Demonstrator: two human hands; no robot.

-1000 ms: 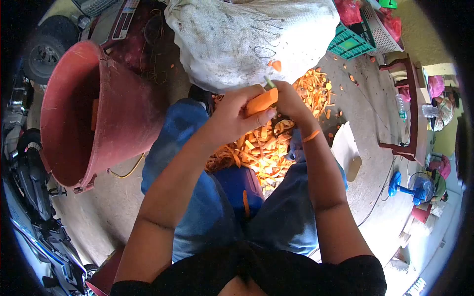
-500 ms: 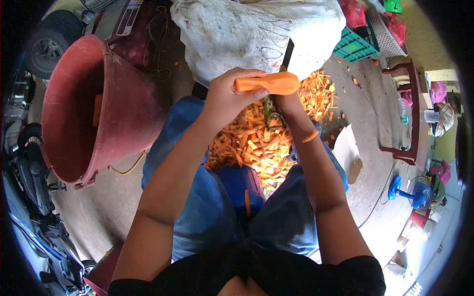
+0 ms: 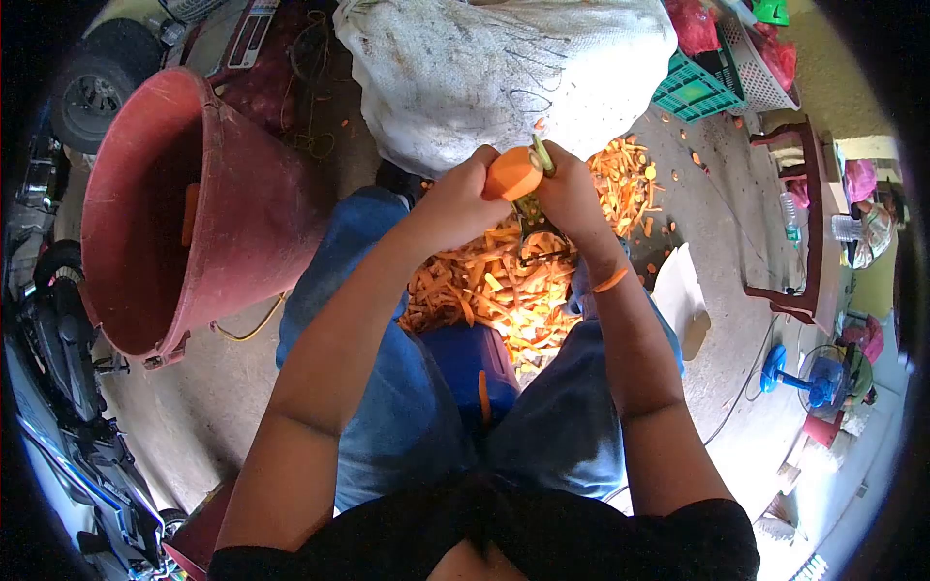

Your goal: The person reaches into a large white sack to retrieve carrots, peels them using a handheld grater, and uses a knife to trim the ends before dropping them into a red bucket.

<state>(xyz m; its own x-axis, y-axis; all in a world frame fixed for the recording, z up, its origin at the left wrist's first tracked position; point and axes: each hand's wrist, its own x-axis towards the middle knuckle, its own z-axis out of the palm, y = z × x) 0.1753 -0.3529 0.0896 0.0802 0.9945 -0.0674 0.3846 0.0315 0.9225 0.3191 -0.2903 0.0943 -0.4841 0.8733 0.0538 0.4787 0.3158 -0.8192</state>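
The left hand [image 3: 463, 201] is closed around a peeled orange carrot [image 3: 513, 175], its blunt, pale-centred end turned toward the right hand [image 3: 570, 194]. I see the right hand with its fingers wrapped around a slender green tool [image 3: 543, 155], whose upper end projects above the fist beside the carrot; I cannot tell whether tool and carrot touch. The carrot lies at the centre of the scene, raised above a broad heap of orange peelings [image 3: 484, 286] on the floor between the knees.

An orange strip [image 3: 610, 280] clings across the right wrist. Near, between the thighs, I note a blue container [image 3: 460, 363] with a long orange peel [image 3: 484, 397] lying on it. On the far side of the hands rests a bulky white sack [image 3: 484, 82], marked with dark scrawls; to its right, a second scatter of orange pieces [image 3: 626, 189] spreads over the concrete. At left, a large red tub [image 3: 257, 194] leans with its mouth showing and an orange object [image 3: 190, 215] inside. Right of the right knee I make out a pale cardboard piece [image 3: 681, 290]. A green crate [image 3: 690, 89] stands at far right, and a blue fan [image 3: 819, 380] well apart, farther right.
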